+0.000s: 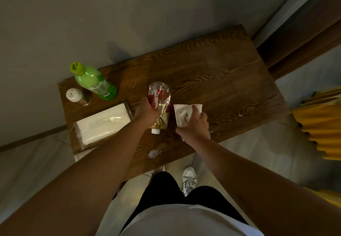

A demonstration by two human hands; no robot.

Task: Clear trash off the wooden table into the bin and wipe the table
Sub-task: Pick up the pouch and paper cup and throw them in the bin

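Wooden worktop (212, 73), dark with strong grain, stands against a grey wall. My left hand (146, 112) is closed around a clear plastic bottle (160, 106) with a red and yellow label; the bottle is tilted, its white cap pointing toward me. My right hand (195, 125) grips a white paper cup (183, 114) just beside the bottle, thumb over the cup's rim, fingers wrapped round its side. I cannot tell whether either item touches the worktop surface.

Near the front edge, below the bottle, lies a small crumpled wrapper (154, 153), apart from both hands. At the left end stand a green bottle (94, 82) with a yellow-green cap and, just beside it, a shaker (77, 96) with a white perforated top. A white tissue pack (103, 124) in clear film lies flat in front of them, close to my left forearm.

White specks show on the worktop to the right of the cup. Yellow fabric (321, 126) lies off the right end. My white shoe (189, 179) stands on the floor under the front edge.
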